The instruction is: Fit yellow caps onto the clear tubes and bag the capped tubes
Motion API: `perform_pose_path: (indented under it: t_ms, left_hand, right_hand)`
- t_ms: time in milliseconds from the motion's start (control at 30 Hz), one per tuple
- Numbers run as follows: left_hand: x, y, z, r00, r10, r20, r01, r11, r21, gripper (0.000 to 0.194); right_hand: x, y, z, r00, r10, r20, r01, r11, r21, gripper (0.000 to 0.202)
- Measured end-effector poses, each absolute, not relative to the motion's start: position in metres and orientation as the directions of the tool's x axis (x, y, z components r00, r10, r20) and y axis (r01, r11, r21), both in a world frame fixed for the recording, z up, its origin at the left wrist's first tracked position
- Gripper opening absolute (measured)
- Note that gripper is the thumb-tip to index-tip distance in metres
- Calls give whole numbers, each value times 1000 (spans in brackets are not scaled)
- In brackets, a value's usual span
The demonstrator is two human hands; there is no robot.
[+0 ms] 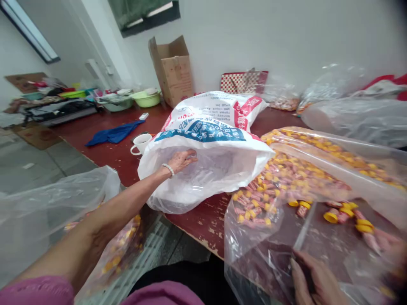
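My left hand (182,161), with a pale bead bracelet on the wrist, reaches into the mouth of a white printed sack (203,120). Its fingers are loosely stretched, and nothing shows in them. The sack lies on its side, with clear plastic lining inside. At the lower right, my right hand (313,279) is closed on the edge of a clear plastic bag (270,250). Many small pink wrapped pieces with yellow caps (286,173) lie in and under this plastic. Several more capped pieces (346,214) are near another blurred hand (388,245), whose owner is hidden.
A white mug (140,144) and a blue cloth (116,133) lie left of the sack on the worn red table (203,220). An open carton (176,76) and green basins (146,98) stand behind. Another filled plastic bag (117,241) hangs beside my left arm.
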State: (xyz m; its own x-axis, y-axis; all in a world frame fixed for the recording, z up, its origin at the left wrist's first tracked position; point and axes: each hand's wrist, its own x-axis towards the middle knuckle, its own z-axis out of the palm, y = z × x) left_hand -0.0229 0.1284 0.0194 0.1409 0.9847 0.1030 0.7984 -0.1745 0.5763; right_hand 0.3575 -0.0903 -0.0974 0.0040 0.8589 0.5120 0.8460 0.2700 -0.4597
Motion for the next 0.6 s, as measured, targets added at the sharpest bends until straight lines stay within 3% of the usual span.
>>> perform_pose_path:
  t_ms: [167,267,333,400,467,500,533,600]
  left_hand:
    - [-27,109,34,-80,949,305,614,-194,765,23]
    - [-13,80,49,-125,943,308,417,-232,879,20]
    - [9,41,59,-28,968,248,238,-234,943,22]
    - [38,-6,64,265,959,103,34,-116,993,24]
    - [69,-47,59,652,751,-109,7,138,990,27]
    - [82,-61,52,738,660,-142,30,178,984,28]
    - [93,-68,43,772,616,-159,62,176,983,28]
    - [106,-64,21,696,704,-144,123,81,989,32]
  right_hand:
    - [339,-105,-50,143,839,526,834,184,-520,24]
    - [319,-101,-31,143,801,582,831,222,-510,20]
    - [308,-92,-28,104,825,555,853,213,-477,21]
    - [301,-80,-32,86,879,469,891,142,-431,24]
    - [296,-66,-38,90,914,396,914,82,-397,27]
    - [294,-60,-41,79,922,379,918,81,-388,28]
    - [293,-54,-44,58,926,373,918,97,-384,28]
    - [291,-45,-48,6,931,365,914,143,-379,27]
